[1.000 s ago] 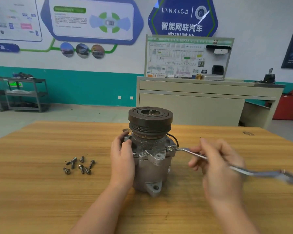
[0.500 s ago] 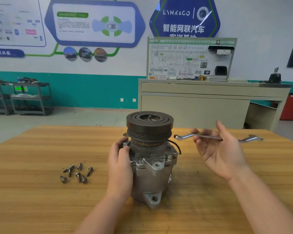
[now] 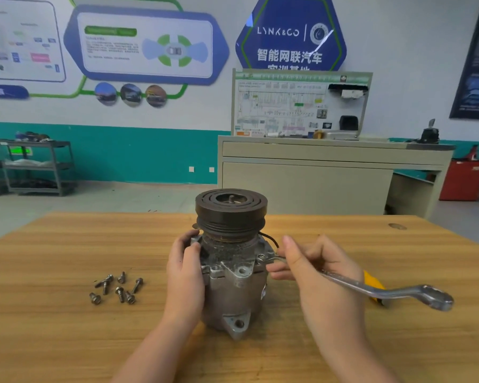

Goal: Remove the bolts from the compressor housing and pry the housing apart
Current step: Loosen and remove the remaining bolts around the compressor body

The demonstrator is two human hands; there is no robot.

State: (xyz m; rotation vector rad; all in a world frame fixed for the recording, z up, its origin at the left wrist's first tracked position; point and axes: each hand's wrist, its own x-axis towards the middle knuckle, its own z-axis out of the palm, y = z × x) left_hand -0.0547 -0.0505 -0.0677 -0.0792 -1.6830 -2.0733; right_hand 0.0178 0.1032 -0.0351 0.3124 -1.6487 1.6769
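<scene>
A grey compressor housing (image 3: 233, 294) stands upright on the wooden table (image 3: 67, 258), with a black pulley (image 3: 231, 211) on top. My left hand (image 3: 184, 275) grips its left side near the flange. My right hand (image 3: 318, 275) holds a silver ring wrench (image 3: 385, 293) by its shank. The wrench's near ring sits on a bolt (image 3: 262, 257) at the housing's right flange. Several removed bolts (image 3: 116, 288) lie loose on the table to the left.
A yellow-handled object (image 3: 372, 283) lies on the table behind the wrench, partly hidden. Beyond the table stand a beige bench with a display board (image 3: 302, 172), a metal shelf cart (image 3: 33, 167) at left and a red cabinet (image 3: 465, 179) at right.
My right hand lifted the wrench off the housing half a second ago and has now brought it back down onto the bolt on the right flange. My left hand has stayed on the housing.
</scene>
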